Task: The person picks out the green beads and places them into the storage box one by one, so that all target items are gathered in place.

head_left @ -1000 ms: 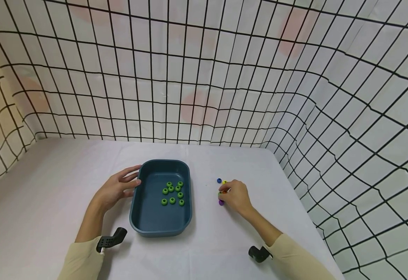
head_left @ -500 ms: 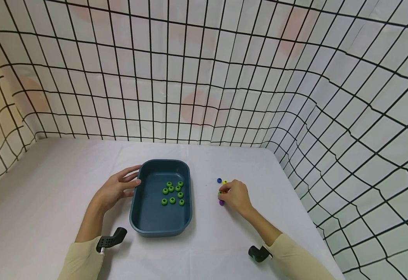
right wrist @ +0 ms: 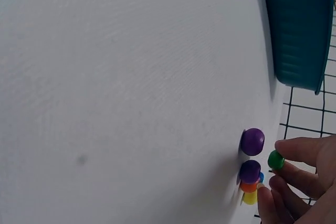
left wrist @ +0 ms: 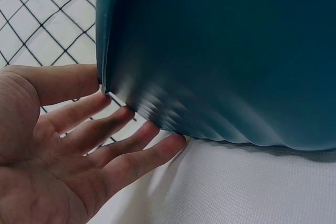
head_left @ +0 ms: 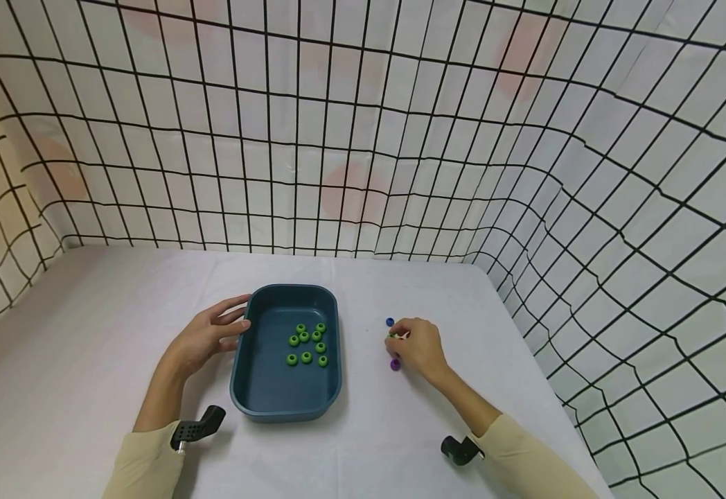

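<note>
My left hand (head_left: pixel 201 337) touches the left side of a dark blue rectangular tray (head_left: pixel 285 417). In the left wrist view its extended fingers (left wrist: pixel 142 163) lie against the outer wall, with the thumb at the rim. Several green beads (head_left: pixel 306 357) lie in the tray. To the tray's right, my right hand (head_left: pixel 424 350) pinches a green bead (right wrist: pixel 275 159) between thumb and finger. Close by on the cloth are a purple bead (right wrist: pixel 252 141), a second purple one, an orange bead (right wrist: pixel 249 187), a yellow bead (right wrist: pixel 250 198) and a blue bead (head_left: pixel 390 321); the hand partly hides this group.
A white cloth (head_left: pixel 363 450) covers the table. Black wire mesh (head_left: pixel 350 152) stands along the back and sides, with pale sheeting behind it. Each wrist wears a black camera mount, such as the left one (head_left: pixel 197 428).
My right hand has shifted slightly up and left with the green bead, showing more of the purple bead and covering the yellow one. My left hand and the tray stay put.
</note>
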`<act>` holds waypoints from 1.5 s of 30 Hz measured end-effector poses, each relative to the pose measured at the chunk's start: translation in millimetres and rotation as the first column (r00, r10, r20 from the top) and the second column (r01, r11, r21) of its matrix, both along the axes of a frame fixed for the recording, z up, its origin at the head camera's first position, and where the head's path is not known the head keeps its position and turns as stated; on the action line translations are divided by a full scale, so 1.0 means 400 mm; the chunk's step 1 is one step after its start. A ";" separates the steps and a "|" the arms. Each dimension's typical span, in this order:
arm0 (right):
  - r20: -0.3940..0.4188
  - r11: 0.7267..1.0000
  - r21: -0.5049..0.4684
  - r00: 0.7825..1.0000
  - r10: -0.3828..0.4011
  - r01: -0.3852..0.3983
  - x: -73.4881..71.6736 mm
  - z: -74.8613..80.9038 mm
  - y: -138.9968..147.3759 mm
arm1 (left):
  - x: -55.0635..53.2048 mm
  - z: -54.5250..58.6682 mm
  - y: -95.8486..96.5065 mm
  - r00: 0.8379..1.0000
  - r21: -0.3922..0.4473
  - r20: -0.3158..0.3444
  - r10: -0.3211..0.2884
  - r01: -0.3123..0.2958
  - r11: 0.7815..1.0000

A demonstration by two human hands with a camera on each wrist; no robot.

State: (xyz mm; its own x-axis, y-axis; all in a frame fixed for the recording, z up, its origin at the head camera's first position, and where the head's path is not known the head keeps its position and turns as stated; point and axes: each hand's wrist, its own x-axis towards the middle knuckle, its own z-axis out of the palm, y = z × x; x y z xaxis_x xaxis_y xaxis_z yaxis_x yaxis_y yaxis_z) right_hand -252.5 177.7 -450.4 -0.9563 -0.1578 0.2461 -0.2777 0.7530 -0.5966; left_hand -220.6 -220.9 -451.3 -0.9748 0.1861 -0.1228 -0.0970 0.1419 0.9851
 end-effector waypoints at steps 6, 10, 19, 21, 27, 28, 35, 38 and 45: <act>0.041 0.999 -0.023 0.999 -0.030 0.031 0.001 0.009 -0.014 | 0.002 0.002 0.000 1.000 -0.001 0.001 -0.002 0.002 1.000; 0.045 0.999 -0.032 0.998 -0.033 0.034 0.004 0.015 -0.022 | 0.002 0.001 0.003 1.000 -0.002 0.003 0.001 -0.001 1.000; 0.048 0.998 -0.054 0.999 -0.021 0.023 0.007 0.023 -0.030 | 0.000 -0.003 -0.001 1.000 -0.006 -0.001 0.008 -0.008 1.000; 0.041 0.999 -0.050 0.999 -0.007 0.010 0.006 0.023 -0.030 | 0.000 -0.003 -0.001 1.000 -0.008 -0.003 0.007 -0.007 1.000; 0.045 0.999 -0.037 0.999 0.012 -0.010 0.009 0.028 -0.031 | -0.002 -0.004 0.000 1.000 -0.007 -0.003 0.005 -0.005 1.000; 0.045 0.999 -0.036 0.999 0.011 -0.009 0.009 0.029 -0.031 | -0.002 -0.004 0.000 1.000 -0.007 -0.003 0.004 -0.005 1.000; 0.047 0.998 -0.049 0.998 0.034 -0.032 0.009 0.038 -0.035 | 0.000 0.000 0.000 1.000 -0.001 0.000 0.002 -0.002 1.000; 0.056 0.998 -0.057 0.998 0.041 -0.038 0.011 0.043 -0.038 | 0.001 0.001 0.001 1.000 -0.001 -0.001 -0.003 0.003 1.000; 0.059 0.997 -0.050 0.996 0.067 -0.064 0.019 0.054 -0.048 | 0.001 -0.001 0.004 1.000 -0.011 -0.006 0.002 -0.002 1.000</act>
State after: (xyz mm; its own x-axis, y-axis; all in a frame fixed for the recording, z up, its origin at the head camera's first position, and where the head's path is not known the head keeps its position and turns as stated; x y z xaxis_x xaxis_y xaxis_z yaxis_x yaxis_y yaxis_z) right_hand -244.8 158.6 -428.6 -0.9578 -0.2097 0.1967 -0.2876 0.7044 -0.6489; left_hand -220.0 -219.4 -451.6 -0.9760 0.1826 -0.1191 -0.0915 0.1527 0.9840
